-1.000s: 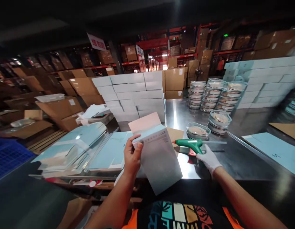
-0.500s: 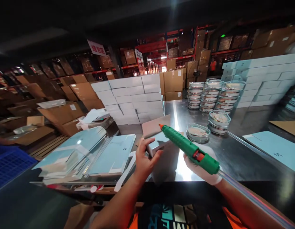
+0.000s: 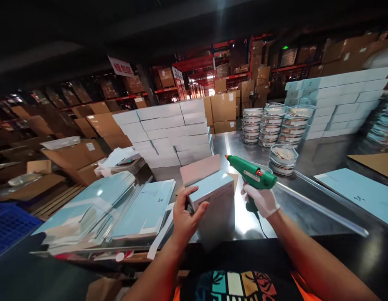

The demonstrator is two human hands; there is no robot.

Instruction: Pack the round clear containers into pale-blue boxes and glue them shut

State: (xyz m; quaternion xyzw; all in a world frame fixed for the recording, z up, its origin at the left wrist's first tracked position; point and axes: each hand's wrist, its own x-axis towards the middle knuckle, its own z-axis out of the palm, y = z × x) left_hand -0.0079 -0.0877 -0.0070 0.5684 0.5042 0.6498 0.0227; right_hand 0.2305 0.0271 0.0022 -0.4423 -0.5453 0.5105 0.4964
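My bare left hand (image 3: 189, 213) grips the left end of a pale blue and white box (image 3: 217, 209), thumb on the near face and fingers over the top. The box stands on the steel table with one flap (image 3: 200, 169) raised at its far side. In my right hand (image 3: 262, 200), which wears a white glove, is a green glue gun (image 3: 252, 171). Its orange tip points left, above and just beyond the box's right end. A long clear glue stick (image 3: 325, 211) sticks out of its back, and a cord hangs below.
Stacked white boxes (image 3: 168, 133) stand behind. Piles of round clear-lidded containers (image 3: 278, 129) rise at the back right, one short pile (image 3: 283, 159) nearer. Flat blue cartons (image 3: 143, 209) lie on the left, and another blue sheet (image 3: 356, 196) on the right. A blue crate (image 3: 12, 230) is far left.
My right hand has swung the glue gun away from the box to the right, and its tip now sits clear of the top. My left hand keeps its hold on the box.
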